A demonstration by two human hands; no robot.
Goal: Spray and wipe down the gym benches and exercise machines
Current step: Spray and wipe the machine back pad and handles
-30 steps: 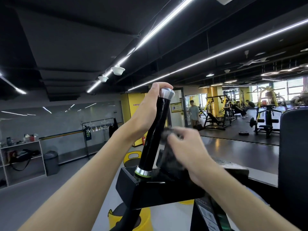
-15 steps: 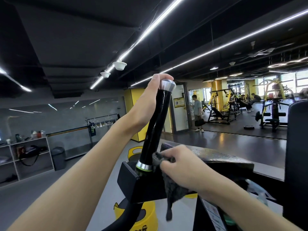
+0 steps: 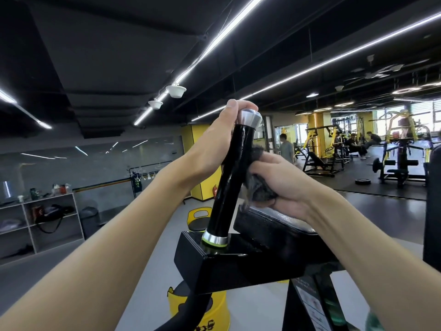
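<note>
cloth (image 3: 259, 187) bunched in right hand (image 3: 284, 185), half-hidden behind handle (image 3: 232, 182); left hand (image 3: 212, 149) grips top.

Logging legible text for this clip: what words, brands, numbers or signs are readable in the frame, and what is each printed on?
No text can be read with confidence.
Label on the machine's frame, lower right: print too small and blurred.
Yellow stool under the machine: black markings, not legible.
Framed sign near the far doorway: too distant to read.
Handle grip, cloth, left hand and right hand: no text.
</note>
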